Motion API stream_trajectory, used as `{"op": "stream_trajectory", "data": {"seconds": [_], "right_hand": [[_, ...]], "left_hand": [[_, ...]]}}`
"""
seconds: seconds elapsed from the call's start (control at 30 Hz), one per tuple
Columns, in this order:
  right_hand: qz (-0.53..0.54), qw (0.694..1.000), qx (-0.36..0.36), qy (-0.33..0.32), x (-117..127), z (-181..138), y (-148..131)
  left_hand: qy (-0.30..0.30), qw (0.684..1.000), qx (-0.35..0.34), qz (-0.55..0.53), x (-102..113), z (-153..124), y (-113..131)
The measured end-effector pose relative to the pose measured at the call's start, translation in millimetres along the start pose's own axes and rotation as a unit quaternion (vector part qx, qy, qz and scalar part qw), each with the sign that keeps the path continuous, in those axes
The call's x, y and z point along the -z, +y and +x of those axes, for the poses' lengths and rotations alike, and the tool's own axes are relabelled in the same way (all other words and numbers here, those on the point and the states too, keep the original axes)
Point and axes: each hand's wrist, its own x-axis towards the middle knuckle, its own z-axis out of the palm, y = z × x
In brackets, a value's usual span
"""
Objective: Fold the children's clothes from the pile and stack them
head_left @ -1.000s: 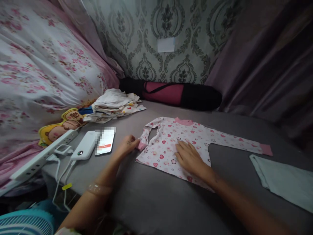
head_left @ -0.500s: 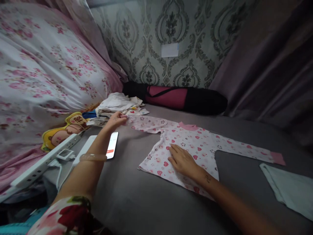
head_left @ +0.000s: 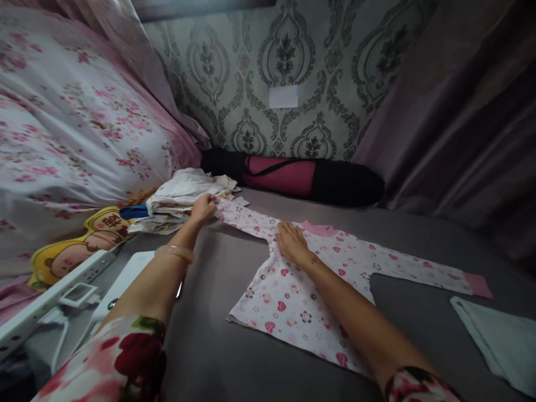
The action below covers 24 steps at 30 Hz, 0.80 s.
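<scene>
Right hand (head_left: 292, 243) on flat heart-printed shirt (head_left: 288, 301)

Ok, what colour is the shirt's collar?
The collar is pink, showing best in the head view.

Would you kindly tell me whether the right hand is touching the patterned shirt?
Touching: the head view shows the right hand lying on the patterned shirt, beside its pink collar.

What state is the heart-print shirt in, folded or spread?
Spread: the shirt lies opened out on the gray surface, sleeves out to both sides, left hand at one sleeve's end.
</scene>
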Motion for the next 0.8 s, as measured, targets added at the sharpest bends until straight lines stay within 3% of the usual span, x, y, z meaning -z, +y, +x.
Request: {"op": "stream_trajectory", "data": {"seconds": [0.17, 0.4, 0.53, 0.63, 0.67, 0.7, 0.8], "right_hand": [[0.006, 1.000, -0.023, -0.011, -23, 18, 4], [-0.009, 1.000, -0.024, -0.010, -29, 19, 5], [-0.013, 1.000, -0.028, -0.005, -29, 19, 4], [-0.017, 0.999, -0.028, 0.008, -30, 19, 4], [-0.018, 0.999, -0.028, 0.009, -31, 19, 4], [-0.018, 0.999, -0.027, 0.010, -31, 19, 4], [-0.013, 1.000, -0.023, 0.014, -31, 19, 5]], "left_hand": [[0.007, 0.994, 0.000, 0.106, -6, 15, 3], [-0.019, 0.973, 0.028, 0.229, -29, 16, 6], [0.029, 0.970, 0.026, 0.241, -30, 4, 29], [0.075, 0.974, -0.011, 0.212, -25, -23, 59], [0.063, 0.980, -0.027, 0.187, -24, -37, 69], [0.007, 0.987, -0.042, 0.153, -24, -52, 78], [-0.229, 0.969, -0.082, 0.033, -30, -107, 94]]}}
